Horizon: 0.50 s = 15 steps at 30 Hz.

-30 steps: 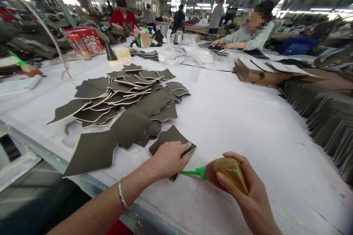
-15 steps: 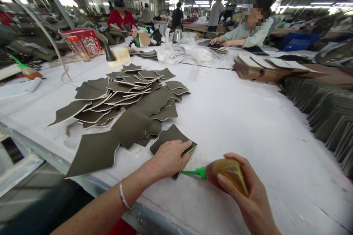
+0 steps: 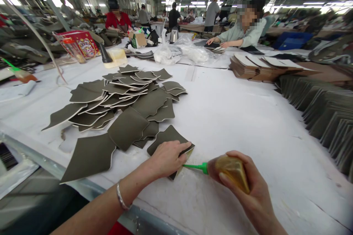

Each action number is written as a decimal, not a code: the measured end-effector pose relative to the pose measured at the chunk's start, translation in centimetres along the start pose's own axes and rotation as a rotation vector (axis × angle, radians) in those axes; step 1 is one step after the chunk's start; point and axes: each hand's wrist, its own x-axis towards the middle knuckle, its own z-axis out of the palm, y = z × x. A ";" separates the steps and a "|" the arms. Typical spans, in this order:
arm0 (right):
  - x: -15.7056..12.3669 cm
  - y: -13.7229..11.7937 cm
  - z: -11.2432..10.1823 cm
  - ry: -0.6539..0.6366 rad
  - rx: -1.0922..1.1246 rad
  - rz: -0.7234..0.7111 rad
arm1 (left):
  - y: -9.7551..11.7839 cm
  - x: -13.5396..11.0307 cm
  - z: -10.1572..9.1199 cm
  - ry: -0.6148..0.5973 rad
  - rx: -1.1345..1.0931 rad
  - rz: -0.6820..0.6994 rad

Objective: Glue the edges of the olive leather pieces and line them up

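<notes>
My left hand (image 3: 168, 158) holds down a dark olive leather-like piece (image 3: 171, 133), its index finger stretched to the right corner and its other fingers bent. Along that piece's right side shows a yellowish, shiny strip (image 3: 188, 154). In my right hand (image 3: 255, 187) is a squeeze bottle (image 3: 230, 170) of amber liquid, tilted on its side, my fingers wrapped round it. The bottle's thin green nozzle (image 3: 194, 167) points left, its tip by the strip and close to my left thumb. Left of my hands lies a loose heap of similar pieces (image 3: 128, 126) with pale edges.
Stacked brown boards (image 3: 246, 68) and a row of dark sheets (image 3: 328, 112) line the right side of the white-covered table (image 3: 228, 114). Clear plastic bags (image 3: 190, 51) lie at the back. A co-worker (image 3: 242, 29) leans over the far side. Another bottle (image 3: 23, 75) lies far left.
The bottle's nozzle tip has moved slightly up and right along the piece's edge. My left hand stays on the same piece. The whole view has shifted a little.
</notes>
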 end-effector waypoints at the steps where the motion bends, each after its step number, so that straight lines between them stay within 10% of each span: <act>1: 0.2 0.1 0.0 0.012 0.006 0.005 | -0.1 0.1 0.0 -0.001 -0.006 0.004; 15: 0.7 0.3 0.0 0.200 -0.060 -0.007 | -0.3 0.3 -0.3 -0.028 -0.055 -0.006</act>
